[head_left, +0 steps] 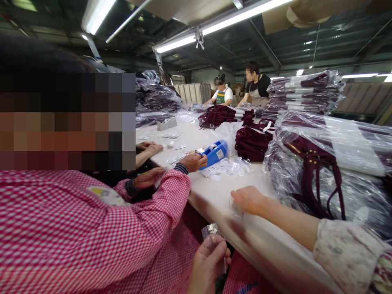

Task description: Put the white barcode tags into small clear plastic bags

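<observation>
Holding a clear packet point(209, 230), left hand point(211, 257) sits outside the table edge point(221, 217).

Past the wearer's hands point(247, 200), tape dispenser point(214, 155) sits left of garments point(253, 143).

the left hand point(211, 259) holds a small plastic packet point(209, 230).

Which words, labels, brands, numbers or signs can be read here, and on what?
No text can be read.
Label on the blue tape dispenser: too small.
Print on the white slips: too small.
Print on the distant green apron: too small.
Blue lettering on the red checked cloth: blurred, cut off.
Clear packet in the left hand: none legible.
</observation>
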Motion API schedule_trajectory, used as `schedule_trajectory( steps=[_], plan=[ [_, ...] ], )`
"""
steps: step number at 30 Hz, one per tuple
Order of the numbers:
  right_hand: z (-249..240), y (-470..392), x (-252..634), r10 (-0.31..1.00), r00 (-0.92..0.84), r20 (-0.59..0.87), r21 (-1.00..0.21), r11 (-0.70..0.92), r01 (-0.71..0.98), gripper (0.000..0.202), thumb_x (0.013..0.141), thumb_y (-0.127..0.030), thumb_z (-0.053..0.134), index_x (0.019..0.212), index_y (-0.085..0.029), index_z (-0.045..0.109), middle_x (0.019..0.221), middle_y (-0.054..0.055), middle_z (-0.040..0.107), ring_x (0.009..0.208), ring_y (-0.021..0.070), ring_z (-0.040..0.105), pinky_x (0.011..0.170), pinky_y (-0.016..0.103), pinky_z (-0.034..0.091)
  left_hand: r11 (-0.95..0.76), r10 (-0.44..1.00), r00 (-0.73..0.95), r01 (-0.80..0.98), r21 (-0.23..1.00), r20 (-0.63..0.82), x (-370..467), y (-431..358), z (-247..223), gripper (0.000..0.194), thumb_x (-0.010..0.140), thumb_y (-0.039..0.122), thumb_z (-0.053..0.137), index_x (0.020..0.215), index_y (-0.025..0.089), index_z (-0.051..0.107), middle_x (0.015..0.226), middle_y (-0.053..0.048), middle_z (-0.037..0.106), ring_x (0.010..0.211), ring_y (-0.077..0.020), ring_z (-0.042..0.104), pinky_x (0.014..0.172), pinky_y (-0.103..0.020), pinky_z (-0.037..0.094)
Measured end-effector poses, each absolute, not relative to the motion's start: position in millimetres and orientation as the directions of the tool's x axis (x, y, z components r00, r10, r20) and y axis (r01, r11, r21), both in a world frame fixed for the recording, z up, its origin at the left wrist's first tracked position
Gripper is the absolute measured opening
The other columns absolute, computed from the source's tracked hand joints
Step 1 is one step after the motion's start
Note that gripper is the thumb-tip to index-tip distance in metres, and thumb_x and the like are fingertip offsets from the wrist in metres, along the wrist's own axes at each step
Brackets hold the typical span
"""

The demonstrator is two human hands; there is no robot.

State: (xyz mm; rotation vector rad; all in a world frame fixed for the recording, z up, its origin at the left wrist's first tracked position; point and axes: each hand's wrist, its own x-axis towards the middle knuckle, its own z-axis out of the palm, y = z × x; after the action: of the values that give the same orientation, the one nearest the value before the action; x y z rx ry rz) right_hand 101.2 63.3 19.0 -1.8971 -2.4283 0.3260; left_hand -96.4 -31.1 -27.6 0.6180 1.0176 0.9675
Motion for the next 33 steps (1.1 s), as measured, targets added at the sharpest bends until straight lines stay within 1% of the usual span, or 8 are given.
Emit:
schedule_trajectory(
  steps=[8,13,15,21,25,29,31,33],
  plan=[
    [8,54,109,0.998,-0.065,-0.003,-0.570,0.052,0.820,0.010,0.087,-0.022,0.049,0.088,-0.016,0.057,0.089,0.012,0.068,0.088,0.0262,0.064,0.078,0.036,0.042,0.449,0.893,0.229,-0.396,0.801,-0.387,-87,-29,-30,0.032,0.057,0.036,0.084,0.069,0.018,0.060,0.057,0.002,0.063,0.049,-0.0093,0.055,0.046,-0.017,0.038],
    [19,34,106,0.991,0.131,0.013,-0.886,-0.050,0.461,0.034,0.092,-0.043,0.032,0.098,-0.017,0.053,0.084,0.004,0.065,0.072,0.0166,0.060,0.060,0.026,0.045,0.344,0.925,0.291,-0.357,0.869,-0.246,-59,-30,-16,0.023,0.056,0.029,0.082,0.058,0.016,0.064,0.109,-0.008,0.068,0.081,-0.0180,0.064,0.065,-0.023,0.048],
    [18,20,102,0.982,0.191,-0.005,-0.940,-0.069,0.333,0.038,0.091,-0.049,0.031,0.100,-0.018,0.050,0.079,0.001,0.063,0.065,0.0153,0.058,0.056,0.025,0.045,0.287,0.930,0.324,-0.341,0.895,-0.175,-48,-33,-7,0.022,0.057,0.030,0.081,0.057,0.016,0.064,0.115,-0.008,0.066,0.092,-0.0219,0.063,0.073,-0.026,0.048],
    [12,-18,88,0.919,0.380,-0.101,-0.991,-0.057,-0.125,0.034,0.082,-0.053,0.053,0.090,-0.021,0.052,0.077,-0.001,0.058,0.068,0.0151,0.055,0.060,0.024,0.045,0.110,0.932,0.359,-0.170,0.979,-0.042,-28,-45,9,0.015,0.074,0.030,0.065,0.066,0.020,0.058,0.080,-0.001,0.063,0.071,-0.0162,0.055,0.065,-0.024,0.042],
    [12,-27,79,0.929,0.358,-0.096,-0.973,-0.011,-0.231,0.036,0.081,-0.053,0.055,0.095,-0.020,0.056,0.083,0.001,0.061,0.079,0.0172,0.058,0.072,0.026,0.048,-0.074,0.931,0.359,0.031,0.997,0.058,-26,-48,8,0.014,0.081,0.023,0.056,0.068,0.019,0.057,0.066,0.002,0.050,0.065,-0.0147,0.046,0.062,-0.023,0.037],
    [19,-34,97,0.920,0.388,-0.044,-0.998,-0.025,-0.055,0.044,0.084,-0.049,0.052,0.116,-0.019,0.051,0.104,0.009,0.063,0.094,0.0232,0.061,0.079,0.034,0.050,-0.069,0.904,0.428,0.089,0.994,0.024,-43,-41,10,0.016,0.081,0.019,0.054,0.064,0.020,0.052,0.062,0.004,0.046,0.059,-0.0129,0.041,0.057,-0.022,0.033],
    [32,-43,114,0.874,0.447,0.190,-0.958,0.066,0.278,0.056,0.084,-0.041,0.054,0.134,-0.020,0.040,0.132,0.013,0.051,0.121,0.0260,0.050,0.097,0.041,0.043,0.008,0.839,0.538,0.133,0.991,-0.079,-57,-37,17,0.014,0.078,0.013,0.051,0.066,0.020,0.053,0.060,0.004,0.047,0.056,-0.0126,0.042,0.054,-0.022,0.032],
    [50,-55,130,0.853,0.194,0.485,-0.728,0.270,0.631,0.050,0.084,-0.033,0.056,0.132,-0.021,0.047,0.145,0.012,0.040,0.136,0.0281,0.031,0.111,0.046,0.024,0.038,0.751,0.635,0.235,0.971,-0.183,-71,-36,31,0.016,0.074,0.007,0.048,0.068,0.020,0.056,0.061,0.004,0.050,0.056,-0.0129,0.044,0.054,-0.022,0.032]
  ],
)
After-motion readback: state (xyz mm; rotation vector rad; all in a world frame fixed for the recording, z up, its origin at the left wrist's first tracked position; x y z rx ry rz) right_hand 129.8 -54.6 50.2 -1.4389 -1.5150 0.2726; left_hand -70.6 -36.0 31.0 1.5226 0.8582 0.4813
